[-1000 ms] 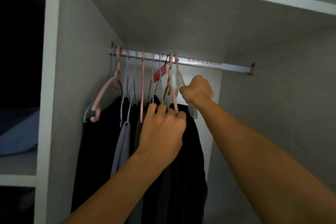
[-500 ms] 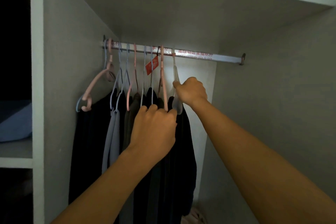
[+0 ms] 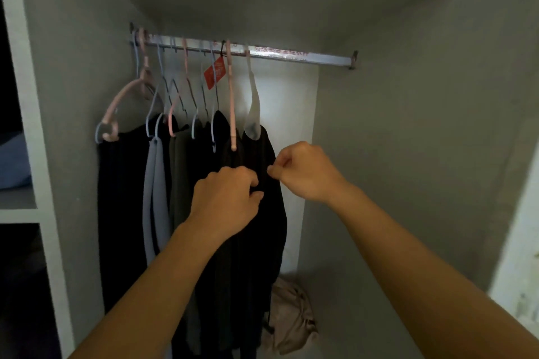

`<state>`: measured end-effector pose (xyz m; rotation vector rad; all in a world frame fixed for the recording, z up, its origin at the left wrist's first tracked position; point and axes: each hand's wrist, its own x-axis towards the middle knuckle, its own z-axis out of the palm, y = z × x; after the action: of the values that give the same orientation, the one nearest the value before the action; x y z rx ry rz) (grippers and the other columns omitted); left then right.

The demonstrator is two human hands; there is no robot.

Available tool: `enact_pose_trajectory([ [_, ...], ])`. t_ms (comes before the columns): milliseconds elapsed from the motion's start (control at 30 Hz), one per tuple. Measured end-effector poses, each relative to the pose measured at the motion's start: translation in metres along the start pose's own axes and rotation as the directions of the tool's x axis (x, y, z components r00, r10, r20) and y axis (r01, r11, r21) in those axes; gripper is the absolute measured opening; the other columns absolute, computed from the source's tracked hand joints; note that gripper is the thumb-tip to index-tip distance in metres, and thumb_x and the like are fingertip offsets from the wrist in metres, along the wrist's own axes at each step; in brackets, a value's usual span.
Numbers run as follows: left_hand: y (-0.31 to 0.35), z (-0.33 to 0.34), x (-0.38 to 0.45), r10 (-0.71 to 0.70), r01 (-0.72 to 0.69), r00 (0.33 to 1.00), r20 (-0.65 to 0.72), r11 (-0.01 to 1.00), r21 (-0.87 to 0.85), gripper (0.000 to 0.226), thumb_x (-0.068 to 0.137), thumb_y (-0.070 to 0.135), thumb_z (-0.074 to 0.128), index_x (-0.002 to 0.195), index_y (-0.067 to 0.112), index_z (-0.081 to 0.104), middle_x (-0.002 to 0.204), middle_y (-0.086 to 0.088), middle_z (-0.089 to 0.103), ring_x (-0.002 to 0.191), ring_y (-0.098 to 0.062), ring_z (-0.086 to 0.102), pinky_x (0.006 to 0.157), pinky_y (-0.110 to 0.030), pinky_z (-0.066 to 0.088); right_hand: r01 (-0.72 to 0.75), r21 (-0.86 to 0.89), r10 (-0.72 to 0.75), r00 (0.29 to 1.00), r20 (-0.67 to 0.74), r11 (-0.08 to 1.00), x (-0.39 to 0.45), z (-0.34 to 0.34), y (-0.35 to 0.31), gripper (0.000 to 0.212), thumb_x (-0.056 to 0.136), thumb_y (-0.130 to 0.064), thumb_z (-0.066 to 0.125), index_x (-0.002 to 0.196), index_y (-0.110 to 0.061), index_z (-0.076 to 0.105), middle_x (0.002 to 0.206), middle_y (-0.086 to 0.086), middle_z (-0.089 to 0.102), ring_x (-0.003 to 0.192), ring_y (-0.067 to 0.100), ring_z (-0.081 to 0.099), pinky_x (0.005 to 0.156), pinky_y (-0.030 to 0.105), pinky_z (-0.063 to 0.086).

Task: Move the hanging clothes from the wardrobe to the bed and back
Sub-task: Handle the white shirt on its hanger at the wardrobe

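Several dark garments [image 3: 256, 242] and a grey one [image 3: 156, 198] hang on pink, blue and white hangers from the metal rail [image 3: 277, 54] inside the wardrobe. They are bunched at the rail's left half. My left hand [image 3: 224, 204] is in front of the rightmost dark garment, its fingers curled into the fabric just below the pink hanger [image 3: 232, 114]. My right hand [image 3: 303, 172] is level with it at the garment's right edge, thumb and fingers pinched together at the cloth. A white hanger [image 3: 253, 108] carries that rightmost garment.
A red tag [image 3: 215, 76] dangles from the rail. A beige crumpled cloth [image 3: 291, 318] lies on the wardrobe floor. The right half of the rail is bare. Shelves with a blue folded item [image 3: 13, 160] are in the left compartment.
Both hands have come down from the hanger necks to the garment's upper fabric. The view has tilted down, so the wardrobe floor now shows.
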<state>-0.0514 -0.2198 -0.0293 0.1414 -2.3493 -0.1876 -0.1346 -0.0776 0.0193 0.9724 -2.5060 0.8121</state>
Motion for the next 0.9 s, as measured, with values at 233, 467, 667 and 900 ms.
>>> enact_pose_trajectory([
  [233, -0.003, 0.009, -0.04, 0.155, -0.114, 0.964, 0.215, 0.976, -0.188, 0.041, 0.091, 0.048, 0.063, 0.13, 0.034, 0.06, 0.115, 0.006, 0.067, 0.098, -0.015, 0.064, 0.077, -0.032, 0.052, -0.037, -0.152, 0.066, 0.978, 0.196, 0.988, -0.085, 0.015, 0.01, 0.032, 0.087, -0.04, 0.065, 0.116, -0.026, 0.067, 0.109, -0.002, 0.067, 0.098, 0.016, 0.063, 0.08, 0.028, 0.05],
  [467, 0.005, 0.036, -0.094, 0.301, -0.153, 0.865, 0.402, 0.92, -0.361, 0.05, 0.088, 0.051, 0.066, 0.133, 0.032, 0.058, 0.125, 0.006, 0.065, 0.105, -0.013, 0.063, 0.087, -0.033, 0.054, -0.257, -0.225, 0.301, 0.935, 0.188, 0.94, -0.172, 0.034, 0.005, 0.034, 0.086, -0.048, 0.062, 0.115, -0.029, 0.063, 0.112, 0.001, 0.067, 0.102, 0.025, 0.063, 0.086, 0.038, 0.053],
  [667, 0.028, 0.042, -0.137, 0.407, -0.078, 0.761, 0.506, 0.831, -0.551, 0.051, 0.078, 0.056, 0.073, 0.125, 0.036, 0.064, 0.119, 0.013, 0.067, 0.109, -0.007, 0.063, 0.094, -0.035, 0.053, -0.448, -0.243, 0.475, 0.878, 0.059, 0.86, -0.263, 0.03, -0.012, 0.032, 0.087, -0.049, 0.059, 0.117, -0.037, 0.056, 0.114, 0.001, 0.068, 0.101, 0.028, 0.065, 0.088, 0.045, 0.054],
  [900, 0.093, 0.054, -0.199, 0.564, -0.092, 0.609, 0.558, 0.749, -0.656, 0.055, 0.078, 0.052, 0.076, 0.128, 0.035, 0.061, 0.122, 0.012, 0.066, 0.105, -0.008, 0.061, 0.088, -0.03, 0.052, -0.643, -0.252, 0.632, 0.763, -0.135, 0.723, -0.362, 0.02, -0.018, 0.035, 0.092, -0.048, 0.061, 0.124, -0.033, 0.06, 0.119, -0.013, 0.066, 0.1, 0.006, 0.063, 0.083, 0.022, 0.05],
])
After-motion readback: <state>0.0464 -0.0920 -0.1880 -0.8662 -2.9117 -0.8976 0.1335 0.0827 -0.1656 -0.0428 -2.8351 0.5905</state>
